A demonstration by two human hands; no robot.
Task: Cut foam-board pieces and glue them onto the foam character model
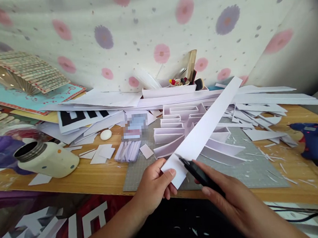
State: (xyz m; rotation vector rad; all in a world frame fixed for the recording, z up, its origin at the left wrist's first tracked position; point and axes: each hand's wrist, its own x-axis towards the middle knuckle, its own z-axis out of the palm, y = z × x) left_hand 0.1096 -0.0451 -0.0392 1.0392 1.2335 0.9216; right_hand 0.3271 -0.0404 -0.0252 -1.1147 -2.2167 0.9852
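My left hand (155, 182) grips the near end of a long white foam board strip (203, 134), thumb on top and fingers beneath. The strip is raised and slants away to the upper right. In my right hand (231, 192) is a black utility knife (203, 174), its tip at the strip's face close to my left thumb. Whether the tip touches the strip I cannot tell. Behind and below the strip, a white foam board letter form (170, 129) with upright walls stands on the grey cutting mat (261, 173), partly hidden by the strip.
A blue hot glue gun (312, 137) stands at the right, with white offcuts (262, 122) nearby. On the left are a cream jar (50, 159), lying on its side, and a white egg-shaped object (105, 134). Long white strips (277, 98) lie along the back. Cut white characters (38, 232) sit below the table edge.
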